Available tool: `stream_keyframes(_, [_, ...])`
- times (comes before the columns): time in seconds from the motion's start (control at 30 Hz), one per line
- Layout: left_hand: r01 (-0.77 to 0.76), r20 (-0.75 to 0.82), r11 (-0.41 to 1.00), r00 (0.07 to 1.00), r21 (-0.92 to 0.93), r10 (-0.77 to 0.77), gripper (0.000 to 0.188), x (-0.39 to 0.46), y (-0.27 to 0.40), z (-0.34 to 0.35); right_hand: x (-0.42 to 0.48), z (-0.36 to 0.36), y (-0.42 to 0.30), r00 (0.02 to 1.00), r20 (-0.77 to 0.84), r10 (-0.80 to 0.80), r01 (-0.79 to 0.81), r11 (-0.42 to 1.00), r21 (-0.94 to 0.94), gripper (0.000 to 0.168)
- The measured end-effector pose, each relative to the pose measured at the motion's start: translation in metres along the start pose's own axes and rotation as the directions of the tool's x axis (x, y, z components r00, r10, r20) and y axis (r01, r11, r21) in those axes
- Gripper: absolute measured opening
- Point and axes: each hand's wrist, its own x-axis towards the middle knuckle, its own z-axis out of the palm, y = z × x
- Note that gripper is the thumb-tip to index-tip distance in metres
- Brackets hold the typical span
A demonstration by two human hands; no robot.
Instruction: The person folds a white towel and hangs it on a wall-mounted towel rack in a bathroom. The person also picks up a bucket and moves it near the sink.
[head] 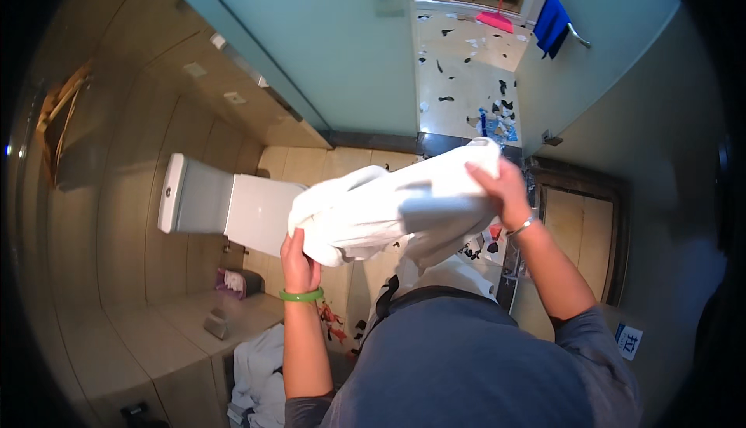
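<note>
A white cloth, perhaps a towel, is stretched in the air between my two hands. My left hand, with a green bangle at the wrist, grips its left end near the toilet lid. At the other end, my right hand pinches the upper corner; a silver bracelet circles that wrist. Folds hang loosely along the lower side of the cloth. Behind its left end stands a white toilet with the lid down, partly covered by the cloth. Part of the floor below is hidden too.
Dark and white scraps litter the floor beyond the doorway, with crumpled blue plastic. A pink broom stands at the far end. A blue towel hangs on a rail. Grey-white cloth is piled lower left, near a waste bin.
</note>
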Motion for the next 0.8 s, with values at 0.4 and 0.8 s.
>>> stream_keyframes(0.4, [0.596, 0.042, 0.643, 0.717, 0.481, -0.696, 0.042, -0.047, -0.101, -0.075, -0.032, -0.071, 0.055, 0.993, -0.022, 0.117, -0.118, 0.952, -0.284, 0.03])
stream_keyframes(0.8, [0.626, -0.122, 0.579, 0.727, 0.523, -0.675, 0.06, -0.104, -0.102, -0.089, -0.069, -0.077, 0.089, 0.868, -0.165, 0.469, -0.475, 0.88, 0.008, 0.03])
